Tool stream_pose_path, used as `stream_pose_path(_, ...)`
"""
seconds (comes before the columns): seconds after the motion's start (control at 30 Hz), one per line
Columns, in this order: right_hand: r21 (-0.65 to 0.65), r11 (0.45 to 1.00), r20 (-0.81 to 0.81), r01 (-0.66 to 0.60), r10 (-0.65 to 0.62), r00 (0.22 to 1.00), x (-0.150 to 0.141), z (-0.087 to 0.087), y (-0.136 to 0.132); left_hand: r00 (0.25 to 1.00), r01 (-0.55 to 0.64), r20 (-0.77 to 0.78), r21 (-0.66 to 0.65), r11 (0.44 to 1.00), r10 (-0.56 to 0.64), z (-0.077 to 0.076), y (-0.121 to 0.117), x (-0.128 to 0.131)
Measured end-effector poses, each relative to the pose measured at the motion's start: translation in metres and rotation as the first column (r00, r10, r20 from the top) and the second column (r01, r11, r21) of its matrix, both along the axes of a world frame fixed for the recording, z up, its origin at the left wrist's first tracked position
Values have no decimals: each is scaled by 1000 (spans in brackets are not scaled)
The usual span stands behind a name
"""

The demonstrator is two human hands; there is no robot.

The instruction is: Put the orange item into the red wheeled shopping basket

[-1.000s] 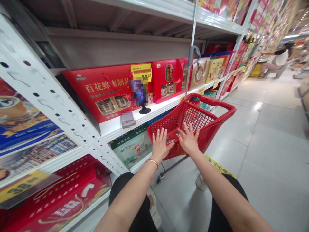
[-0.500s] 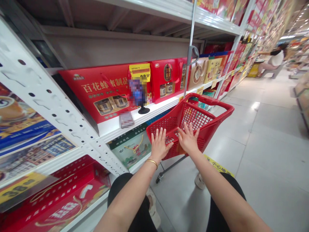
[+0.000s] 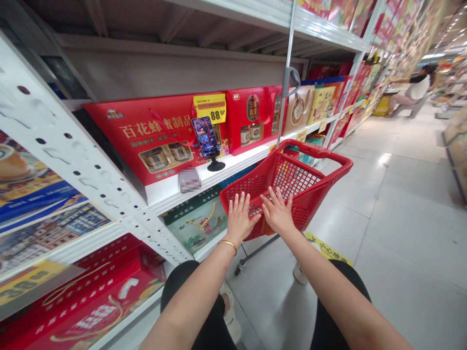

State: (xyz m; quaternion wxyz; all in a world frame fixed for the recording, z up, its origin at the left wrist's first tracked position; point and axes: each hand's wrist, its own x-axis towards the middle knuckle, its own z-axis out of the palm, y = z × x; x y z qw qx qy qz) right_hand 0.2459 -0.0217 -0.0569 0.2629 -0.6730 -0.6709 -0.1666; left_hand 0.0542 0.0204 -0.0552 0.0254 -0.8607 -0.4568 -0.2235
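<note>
Both of my arms stretch forward over my knees toward a red shopping cart (image 3: 310, 194) with perforated plastic sides. My left hand (image 3: 240, 221), with a gold bangle at the wrist, is open, fingers spread, in front of the cart's near left corner. Close beside it, my right hand (image 3: 278, 211) is open too, palm down, over the cart's near side. Neither hand holds anything; whether they touch the cart I cannot tell. On the shelf beyond, a phone (image 3: 206, 138) stands tilted on a black round-based holder (image 3: 216, 166), its screen lit. A small blurred-out item (image 3: 189, 180) lies near it.
Red gift boxes (image 3: 146, 141) of jars line the white metal shelf (image 3: 160, 201); a green box (image 3: 199, 226) sits below. A perforated post (image 3: 76, 141) rises at left. The tiled floor (image 3: 401, 253) runs right, where a person (image 3: 419, 90) sits farther down the aisle.
My right hand has shifted slightly left, closer to my left hand. The left hand stays almost in place. The view has shifted a little, and the phone's screen now shows clearly.
</note>
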Motion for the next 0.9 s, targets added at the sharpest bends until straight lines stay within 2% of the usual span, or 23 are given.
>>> stream_pose_path(0.13, 34, 978, -71, 207, -205, 976, 43, 12, 10, 1000, 2, 5, -6, 1000, -2, 0, 0, 0)
stream_pose_path(0.2, 43, 964, -111, 261, -255, 961, 46, 14, 13, 1000, 0, 5, -14, 1000, 0, 0, 0, 0)
stream_pose_path(0.3, 43, 979, -107, 197, -192, 976, 21, 8, 10, 1000, -4, 6, -18, 1000, 4, 1, 0, 1)
stream_pose_path(0.4, -1, 1000, -39, -13, 13, 999, -12, -2, 2, 1000, -4, 2, -15, 1000, 4, 1, -1, 1)
stream_pose_path(0.47, -23, 995, -8, -96, 96, 995, -19, -5, -2, 1000, -5, -1, -6, 1000, 5, 1, -1, 1)
stream_pose_path(0.53, -17, 998, -3, -54, 54, 999, -7, -2, -1, 1000, -8, 0, 6, 1000, 8, 0, -1, 1)
stream_pose_path(0.67, 23, 980, -41, 197, -196, 980, 45, 10, 7, 1000, -7, -1, 16, 1000, 7, 0, -1, 0)
stream_pose_path(0.73, 32, 964, -55, 265, -263, 963, 58, 13, 11, 1000, -7, -1, 12, 1000, 7, -1, -1, 1)
stream_pose_path(0.8, 35, 965, -55, 259, -257, 965, 51, 12, 12, 1000, -11, 3, 12, 1000, 11, -1, -1, 2)
stream_pose_path(0.9, 28, 991, -48, 134, -133, 990, 16, 2, 5, 1000, -22, 14, 22, 1000, 22, 0, -2, 3)
